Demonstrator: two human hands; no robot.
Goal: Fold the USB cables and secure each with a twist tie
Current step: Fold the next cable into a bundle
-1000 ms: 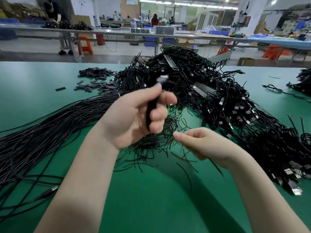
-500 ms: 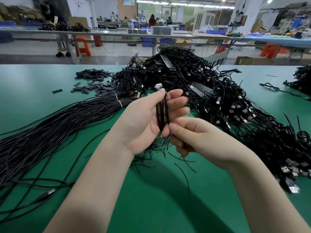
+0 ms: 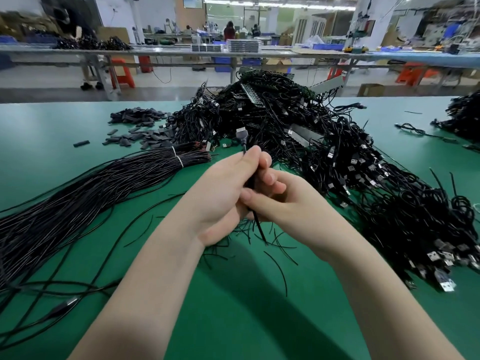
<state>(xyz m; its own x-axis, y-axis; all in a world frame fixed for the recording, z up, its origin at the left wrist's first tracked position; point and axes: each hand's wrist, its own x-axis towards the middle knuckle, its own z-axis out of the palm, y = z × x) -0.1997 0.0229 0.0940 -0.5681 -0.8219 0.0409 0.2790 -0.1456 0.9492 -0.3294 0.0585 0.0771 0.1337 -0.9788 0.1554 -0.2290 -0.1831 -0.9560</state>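
Observation:
My left hand [image 3: 220, 193] grips a folded black USB cable [image 3: 242, 140] upright; its plug sticks out above my fingers. My right hand [image 3: 288, 203] is pressed against the left one, its fingers curled at the bundle's middle, pinching a thin black twist tie [image 3: 260, 229] whose free end hangs down toward the table. Most of the folded cable is hidden between the two hands. Loose black twist ties [image 3: 279, 266] lie scattered on the green table [image 3: 233, 307] just below my hands.
A big heap of folded black USB cables [image 3: 350, 165] fills the table ahead and to the right. A long bundle of straight cables [image 3: 78, 193] stretches off to the left. Small black sleeves [image 3: 140, 126] lie at the back left. Another cable pile [image 3: 465, 118] sits far right.
My right hand rose from the scattered ties to the folded cable and closed in against my left hand. A twist tie now hangs from between them.

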